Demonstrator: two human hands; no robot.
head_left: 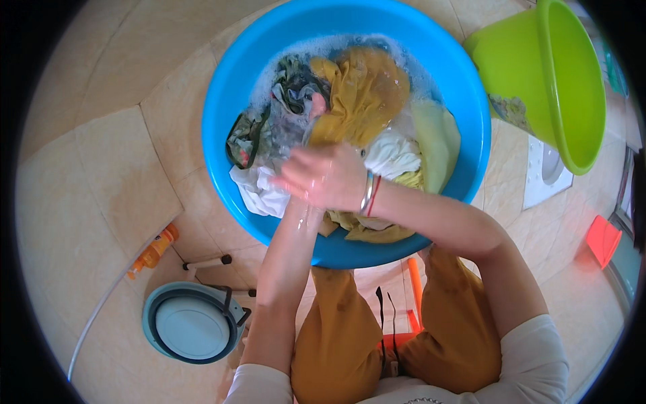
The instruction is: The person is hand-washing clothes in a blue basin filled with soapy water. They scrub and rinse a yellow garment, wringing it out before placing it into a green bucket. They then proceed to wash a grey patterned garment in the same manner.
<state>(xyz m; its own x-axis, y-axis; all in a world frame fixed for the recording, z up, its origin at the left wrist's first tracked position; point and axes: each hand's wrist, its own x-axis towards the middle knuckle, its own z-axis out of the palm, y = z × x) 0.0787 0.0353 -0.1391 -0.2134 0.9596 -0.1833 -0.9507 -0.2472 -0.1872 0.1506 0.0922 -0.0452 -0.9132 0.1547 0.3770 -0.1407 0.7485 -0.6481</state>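
In the head view, a blue basin [222,101] sat on the tiled floor [101,155] between the person's knees, filled with soapy water and a heap of wet laundry. A mustard-yellow garment [363,94] lay bunched at the middle and far side of the heap, with a dark green patterned cloth [289,84] to its left, white cloth [259,195] at the near left rim and a pale yellow-green piece [437,138] along the right wall.

The right hand [326,176], wearing a bangle and a red thread at the wrist, lay across the near part of the heap, fingers curled downward and pressed against the left forearm and the cloth beneath; whether it actually gripped fabric could not be told. The left hand [316,108] reached past it into the pile, mostly buried; only a bit of finger showed at the near-left edge of the mustard garment, seemingly closed on that wet fabric.

Judging by its look, the soaked garment would be limp, heavy with water and slick with suds, so a bunched fistful near a thick fold would hold better than a thin edge.

Around the basin stood a lime-green bucket [572,87] at the upper right, a teal lidded pail [192,326] at the lower left and an orange bottle [153,250] beside it.
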